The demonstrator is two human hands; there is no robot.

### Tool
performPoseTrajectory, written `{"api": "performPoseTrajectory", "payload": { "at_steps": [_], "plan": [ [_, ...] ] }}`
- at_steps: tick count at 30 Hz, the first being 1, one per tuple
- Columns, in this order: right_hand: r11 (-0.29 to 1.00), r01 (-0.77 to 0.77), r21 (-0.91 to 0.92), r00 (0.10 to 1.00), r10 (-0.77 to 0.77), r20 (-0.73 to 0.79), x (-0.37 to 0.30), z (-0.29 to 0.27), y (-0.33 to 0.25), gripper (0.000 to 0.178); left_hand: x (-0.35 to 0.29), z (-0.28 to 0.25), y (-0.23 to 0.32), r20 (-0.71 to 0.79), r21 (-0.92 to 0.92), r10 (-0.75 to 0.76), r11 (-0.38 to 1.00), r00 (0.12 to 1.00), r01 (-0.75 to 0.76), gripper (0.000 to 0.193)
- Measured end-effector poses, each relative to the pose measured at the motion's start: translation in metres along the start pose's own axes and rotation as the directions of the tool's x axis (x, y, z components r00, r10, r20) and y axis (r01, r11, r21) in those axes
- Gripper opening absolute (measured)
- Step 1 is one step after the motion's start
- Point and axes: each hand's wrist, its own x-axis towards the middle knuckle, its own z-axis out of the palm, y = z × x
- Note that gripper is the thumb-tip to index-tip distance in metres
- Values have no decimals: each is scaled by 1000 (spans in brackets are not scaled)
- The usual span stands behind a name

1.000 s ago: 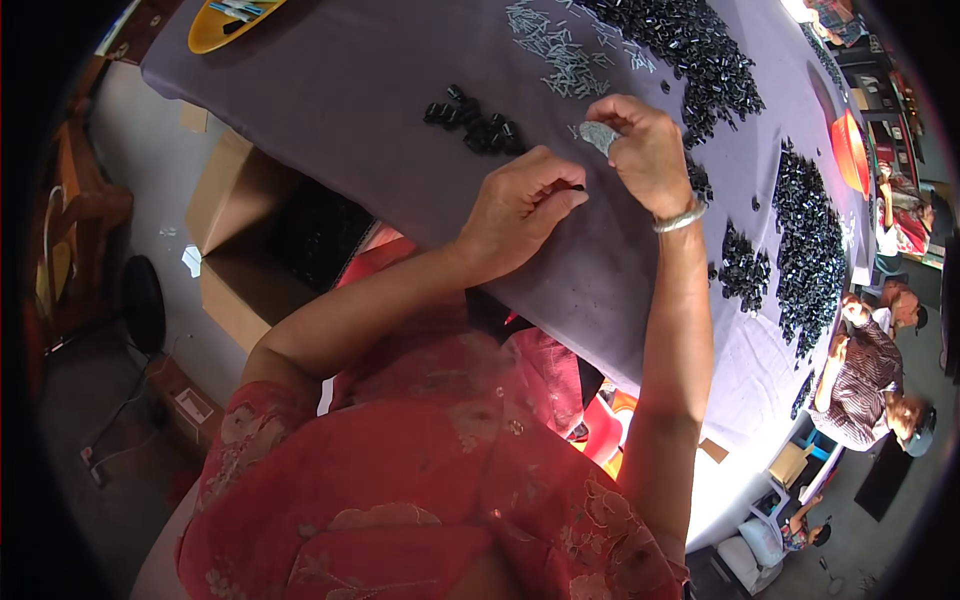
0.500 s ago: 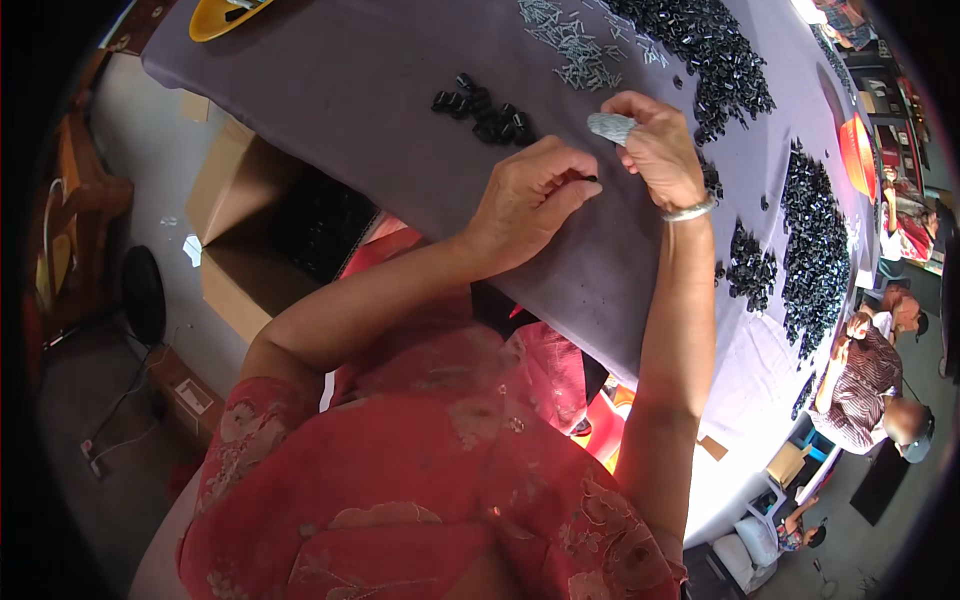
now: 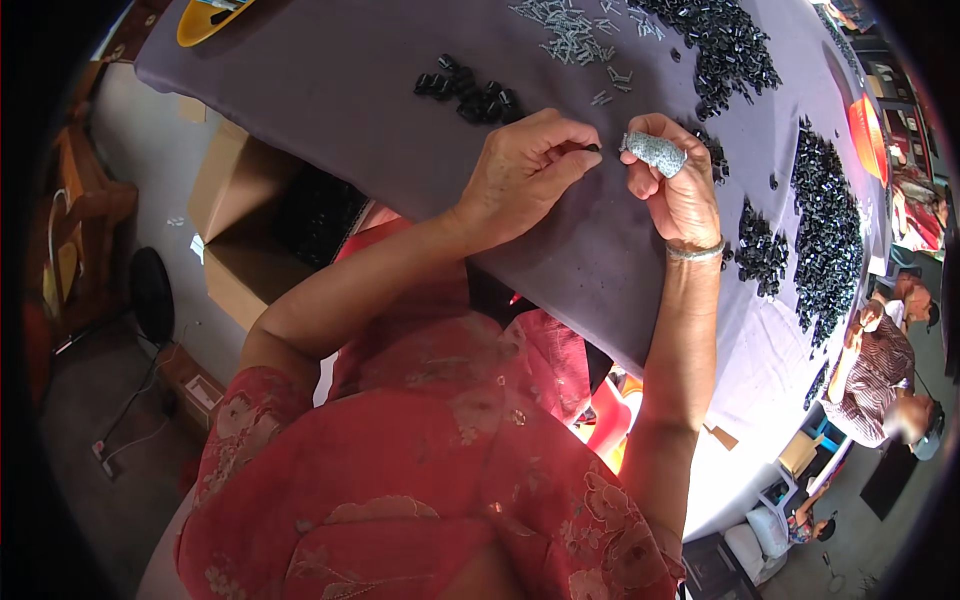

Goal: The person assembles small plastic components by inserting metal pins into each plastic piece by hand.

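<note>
My left hand [image 3: 525, 170] pinches a small black piece [image 3: 592, 148] between thumb and forefinger, above the cloth. Just to its right, my right hand [image 3: 680, 195] is closed with its fingertips together. A grey speckled wrap [image 3: 655, 153] covers one of its fingers. What sits at those fingertips is too small to make out. A cluster of black pieces [image 3: 485, 103] lies beyond my left hand. Thin silver screw-like pins [image 3: 575, 38] are spread past both hands, a few of them apart from the pile.
A grey-purple cloth [image 3: 300, 90] covers the table. Large heaps of small black parts [image 3: 828, 235] and a smaller heap [image 3: 760, 250] lie to the right, near an orange-red container [image 3: 867, 138]. A yellow dish [image 3: 195, 25] stands far left. An open cardboard box [image 3: 225, 190] is below the table edge.
My right hand has drawn back from the silver pins and turned, showing the wrapped finger broadside. A few pins now lie apart from the pile. My left hand still pinches the black piece, slightly farther away.
</note>
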Motion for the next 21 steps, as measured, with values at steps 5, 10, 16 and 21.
{"api": "performPoseTrajectory", "payload": {
  "at_steps": [5,10,16,21],
  "plan": [
    [996,46,76,999,-45,-7,-2,5,10,21,2,-1,6,41,93,-23,995,999,19,11],
    [998,56,0,998,-56,12,-1,8,10,20,2,0,4,22,172,29,985,999,-32,13],
    [989,115,-98,993,-112,34,-2,12,9,18,2,0,2,34,170,33,985,999,-39,13],
    [915,174,-364,983,-180,16,-3,13,6,14,2,-1,4,40,175,29,984,999,-36,12]
  ]
}}
